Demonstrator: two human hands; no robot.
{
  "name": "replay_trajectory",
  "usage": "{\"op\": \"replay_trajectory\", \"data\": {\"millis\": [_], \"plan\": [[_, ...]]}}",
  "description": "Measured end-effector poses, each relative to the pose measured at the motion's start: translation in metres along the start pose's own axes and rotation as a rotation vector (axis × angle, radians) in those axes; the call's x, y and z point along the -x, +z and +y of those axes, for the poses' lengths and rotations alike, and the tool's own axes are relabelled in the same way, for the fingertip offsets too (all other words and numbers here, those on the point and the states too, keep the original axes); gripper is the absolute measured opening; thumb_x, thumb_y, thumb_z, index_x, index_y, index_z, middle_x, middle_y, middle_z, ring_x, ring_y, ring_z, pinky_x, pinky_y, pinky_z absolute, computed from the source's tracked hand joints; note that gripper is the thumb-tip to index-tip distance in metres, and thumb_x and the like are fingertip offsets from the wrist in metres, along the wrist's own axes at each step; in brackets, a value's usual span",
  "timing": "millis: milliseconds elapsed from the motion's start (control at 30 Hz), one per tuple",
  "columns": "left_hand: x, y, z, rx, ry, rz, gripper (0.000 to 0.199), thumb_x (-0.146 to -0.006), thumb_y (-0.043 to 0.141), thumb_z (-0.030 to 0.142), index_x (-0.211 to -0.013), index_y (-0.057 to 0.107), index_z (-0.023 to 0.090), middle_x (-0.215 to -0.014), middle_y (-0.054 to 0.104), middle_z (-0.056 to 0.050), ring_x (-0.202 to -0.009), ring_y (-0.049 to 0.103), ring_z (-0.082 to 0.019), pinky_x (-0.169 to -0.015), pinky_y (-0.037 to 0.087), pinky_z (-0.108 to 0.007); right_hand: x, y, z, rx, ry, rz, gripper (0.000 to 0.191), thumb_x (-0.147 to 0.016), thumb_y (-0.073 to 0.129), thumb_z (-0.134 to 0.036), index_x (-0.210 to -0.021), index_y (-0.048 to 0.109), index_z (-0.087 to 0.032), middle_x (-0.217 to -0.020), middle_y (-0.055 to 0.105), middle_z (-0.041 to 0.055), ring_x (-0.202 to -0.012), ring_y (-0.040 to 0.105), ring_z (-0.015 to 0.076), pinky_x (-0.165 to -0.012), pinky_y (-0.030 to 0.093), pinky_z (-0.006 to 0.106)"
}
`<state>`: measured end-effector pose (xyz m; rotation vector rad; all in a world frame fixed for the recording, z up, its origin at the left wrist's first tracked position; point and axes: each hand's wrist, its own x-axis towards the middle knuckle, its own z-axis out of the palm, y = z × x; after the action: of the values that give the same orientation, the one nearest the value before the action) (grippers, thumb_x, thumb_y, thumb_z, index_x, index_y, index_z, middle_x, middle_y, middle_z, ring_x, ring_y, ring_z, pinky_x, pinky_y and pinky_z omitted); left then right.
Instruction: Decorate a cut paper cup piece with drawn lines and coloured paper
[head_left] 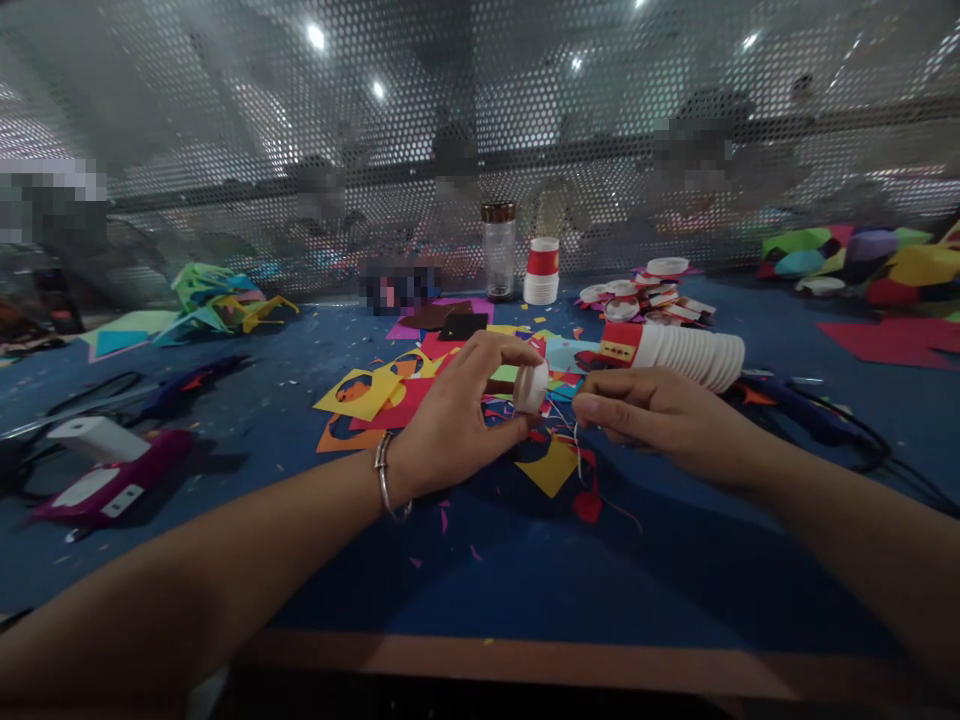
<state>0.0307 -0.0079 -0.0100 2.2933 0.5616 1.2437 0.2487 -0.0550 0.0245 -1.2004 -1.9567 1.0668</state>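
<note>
1. The small white round piece (531, 388), smooth and rimmed like part of a paper cup, is at the middle of the frame, tilted on its edge.
2. My left hand (469, 405) is clamped on it, thumb below and fingers curved over the top; a shiny metal bracelet (382, 478) rings that wrist.
3. My right hand (652, 405), just right of centre, has thumb and fingertips brought together. A thin, slack white string (578, 445) runs down by the tips; whether I pinch it, I cannot tell.
4. Below my right fingertips are a flat yellow paper offcut (553, 475) with a curved bite cut from it and a small red piece (587, 506).
5. Behind my left hand spreads a heap of coloured paper (367, 390), flat sheets with rounded holes.
6. Right of centre, a stack of ribbed-looking white paper cups (690, 357) lies on its side, the end one banded red and gold.
7. Farther up stand a clear bottle (499, 260) with a dark cap and an upright cup stack (541, 270); to their right is a jumble of cut cup pieces (652, 292).
8. At the left edge lies a glossy magenta power strip (150, 465) with a boxy white plug.
9. Everything rests on a matte blue tabletop (465, 590), before a perforated panel (450, 120) across the upper frame.
</note>
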Motion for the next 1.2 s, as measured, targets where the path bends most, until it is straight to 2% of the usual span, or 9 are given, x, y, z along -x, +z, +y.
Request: {"op": "replay_trajectory", "data": {"millis": [300,800,1200], "plan": [[-0.0005,-0.0008,0.0008,-0.031,0.057,-0.031,0.039,-0.079,0.067,0.008,-0.113,0.055,0.024,-0.12,0.057,-0.007,-0.114,0.058,-0.02,-0.087,0.06,-0.033,0.0007,0.0006,0.0021,0.013,0.004,-0.029,0.046,-0.089,0.057,-0.062,-0.069,0.051,-0.021,-0.056,0.03,-0.0081,-0.048,0.024,0.008,-0.045,0.02,0.026],[-0.0004,-0.0015,0.0034,-0.052,0.021,-0.013,0.039,-0.078,0.071,0.01,-0.111,0.056,0.023,-0.116,0.056,-0.005,-0.11,0.058,-0.019,-0.085,0.06,-0.032,0.0005,0.001,0.0006,0.038,-0.011,-0.008,0.047,-0.087,0.061,-0.061,-0.064,0.05,-0.021,-0.057,0.035,-0.0071,-0.051,0.028,0.0089,-0.051,0.025,0.027],[-0.0012,-0.0033,0.0087,-0.135,0.074,-0.007,0.035,-0.08,0.07,0.012,-0.111,0.056,0.02,-0.114,0.058,-0.006,-0.11,0.057,-0.018,-0.085,0.06,-0.03,0.0008,0.0009,0.0003,0.064,-0.019,-0.003,0.047,-0.087,0.061,-0.06,-0.064,0.05,-0.02,-0.057,0.033,-0.0071,-0.05,0.028,0.0082,-0.05,0.024,0.027]]}}
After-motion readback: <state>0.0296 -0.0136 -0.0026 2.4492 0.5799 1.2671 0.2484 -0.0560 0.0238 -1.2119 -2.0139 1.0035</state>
